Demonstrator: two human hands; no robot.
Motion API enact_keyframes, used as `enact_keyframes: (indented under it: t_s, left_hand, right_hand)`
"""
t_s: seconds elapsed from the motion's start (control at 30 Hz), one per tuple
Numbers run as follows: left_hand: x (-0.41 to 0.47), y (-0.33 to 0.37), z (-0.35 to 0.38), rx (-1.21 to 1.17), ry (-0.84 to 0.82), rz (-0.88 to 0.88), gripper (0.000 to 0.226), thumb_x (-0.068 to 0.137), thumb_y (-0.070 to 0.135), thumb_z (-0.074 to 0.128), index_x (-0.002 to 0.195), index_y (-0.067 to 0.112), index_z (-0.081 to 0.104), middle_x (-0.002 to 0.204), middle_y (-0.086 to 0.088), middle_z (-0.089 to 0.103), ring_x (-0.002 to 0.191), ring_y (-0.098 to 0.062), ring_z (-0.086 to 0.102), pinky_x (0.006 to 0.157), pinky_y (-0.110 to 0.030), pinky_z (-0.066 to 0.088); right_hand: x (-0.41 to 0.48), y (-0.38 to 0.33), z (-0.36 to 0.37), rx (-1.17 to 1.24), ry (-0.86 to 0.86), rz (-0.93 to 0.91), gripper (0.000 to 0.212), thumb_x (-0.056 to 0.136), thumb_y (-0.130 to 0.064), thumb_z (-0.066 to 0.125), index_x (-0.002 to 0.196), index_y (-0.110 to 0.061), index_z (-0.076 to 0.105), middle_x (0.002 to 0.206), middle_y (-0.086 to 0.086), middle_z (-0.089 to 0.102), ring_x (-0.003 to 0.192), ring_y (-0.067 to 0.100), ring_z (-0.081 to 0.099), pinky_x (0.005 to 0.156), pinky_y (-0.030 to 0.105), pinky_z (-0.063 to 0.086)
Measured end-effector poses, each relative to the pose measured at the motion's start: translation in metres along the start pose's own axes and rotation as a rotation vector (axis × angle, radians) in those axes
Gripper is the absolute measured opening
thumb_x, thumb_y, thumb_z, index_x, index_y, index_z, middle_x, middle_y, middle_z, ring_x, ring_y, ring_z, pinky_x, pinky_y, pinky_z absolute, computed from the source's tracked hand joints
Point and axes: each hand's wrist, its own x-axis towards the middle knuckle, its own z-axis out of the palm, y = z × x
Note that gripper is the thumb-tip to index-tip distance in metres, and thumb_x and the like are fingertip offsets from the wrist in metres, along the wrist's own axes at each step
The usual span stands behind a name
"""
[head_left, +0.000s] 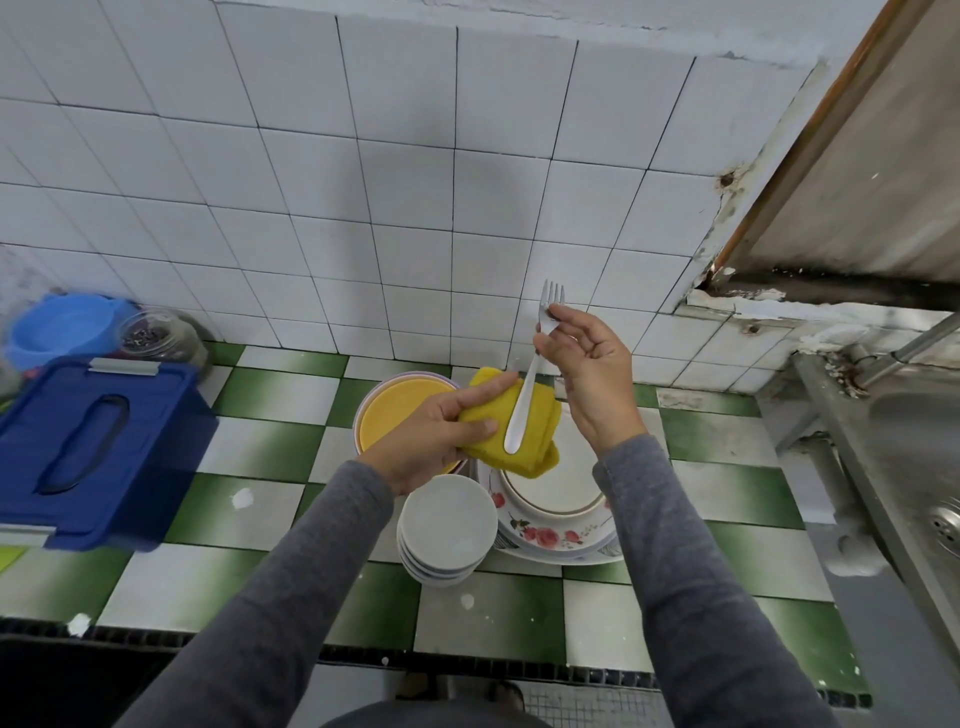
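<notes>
Yellow cloth (543, 421), gripped in the left hand (431, 436), cradles the handle of a steel fork (524, 400). The right hand (587, 364) pinches its neck, tines toward twelve o'clock, over the floral plate (545, 535) on the worktop (260, 447). Wiping appears underway; next, likely, drawing the handle through.

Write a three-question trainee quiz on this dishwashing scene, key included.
1. True or false: the right hand pinches the fork just below its tines, which point up.
2. What does the left hand hold? A) a knife B) the yellow cloth C) a bottle brush
3. Fill in: the stack of white bowls stands to the ___ of the floral plate.

Key: 1 true; 2 B; 3 left.
</notes>
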Motion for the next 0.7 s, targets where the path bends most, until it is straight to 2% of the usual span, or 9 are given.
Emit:
enact_keyframes:
  t_s: [0.13, 0.2, 0.3, 0.43, 0.53, 0.63, 0.7]
  left_hand:
    - [0.002, 0.004, -0.002, -0.083, 0.03, 0.016, 0.05, 0.087, 0.014, 0.063, 0.131, 0.036, 0.057, 0.141, 0.0, 0.049, 0.124, -0.028, 0.054, 0.091, -0.035, 0.056]
    - [0.001, 0.004, -0.001, -0.012, -0.02, -0.006, 0.048, 0.093, 0.008, 0.059, 0.131, 0.038, 0.055, 0.137, 0.004, 0.051, 0.12, -0.025, 0.056, 0.088, -0.032, 0.056]
    - [-0.002, 0.002, 0.001, 0.066, -0.046, -0.037, 0.047, 0.097, 0.006, 0.056, 0.129, 0.041, 0.056, 0.138, 0.006, 0.05, 0.12, -0.026, 0.055, 0.092, -0.034, 0.057]
    - [-0.001, 0.004, 0.004, -0.012, 0.004, -0.006, 0.047, 0.097, 0.002, 0.054, 0.127, 0.038, 0.057, 0.137, 0.006, 0.05, 0.119, -0.023, 0.055, 0.092, -0.032, 0.056]
    - [-0.002, 0.005, 0.003, -0.015, -0.027, -0.009, 0.048, 0.097, 0.003, 0.053, 0.13, 0.037, 0.055, 0.139, 0.004, 0.05, 0.121, -0.025, 0.055, 0.092, -0.033, 0.056]
    - [-0.005, 0.004, 0.004, 0.019, -0.075, -0.061, 0.046, 0.097, 0.005, 0.055, 0.128, 0.039, 0.056, 0.136, 0.006, 0.05, 0.118, -0.024, 0.057, 0.085, -0.03, 0.057]
    - [-0.005, 0.004, 0.004, 0.009, -0.073, -0.059, 0.047, 0.094, 0.008, 0.057, 0.129, 0.039, 0.056, 0.138, 0.005, 0.05, 0.119, -0.026, 0.056, 0.086, -0.031, 0.057]
  right_hand:
    - [-0.006, 0.003, 0.002, -0.012, -0.05, 0.003, 0.037, 0.08, 0.014, 0.071, 0.109, -0.009, 0.068, 0.102, 0.005, 0.072, 0.092, 0.013, 0.068, 0.082, 0.025, 0.056]
    - [-0.004, 0.002, 0.002, -0.008, -0.029, -0.01, 0.037, 0.08, 0.015, 0.07, 0.107, -0.01, 0.069, 0.1, 0.002, 0.073, 0.091, 0.011, 0.069, 0.08, 0.022, 0.055]
    - [0.002, -0.003, 0.0, 0.014, 0.024, -0.024, 0.037, 0.081, 0.016, 0.069, 0.107, -0.011, 0.069, 0.099, -0.001, 0.072, 0.092, 0.01, 0.069, 0.083, 0.023, 0.055]
    - [0.0, -0.003, -0.002, 0.005, 0.017, -0.03, 0.037, 0.081, 0.015, 0.07, 0.109, -0.009, 0.068, 0.092, -0.004, 0.071, 0.088, 0.008, 0.067, 0.085, 0.024, 0.055]
    - [-0.003, 0.0, 0.001, -0.024, 0.001, -0.023, 0.036, 0.081, 0.015, 0.069, 0.11, -0.007, 0.068, 0.086, -0.009, 0.072, 0.085, 0.005, 0.067, 0.082, 0.023, 0.055]
    - [0.0, -0.004, 0.003, -0.004, 0.018, -0.031, 0.035, 0.083, 0.014, 0.069, 0.111, -0.007, 0.068, 0.092, -0.004, 0.071, 0.092, 0.011, 0.066, 0.084, 0.023, 0.054]
    - [0.001, -0.008, 0.002, 0.009, 0.032, -0.038, 0.035, 0.083, 0.013, 0.069, 0.109, -0.012, 0.069, 0.101, 0.001, 0.072, 0.098, 0.015, 0.066, 0.087, 0.025, 0.055]
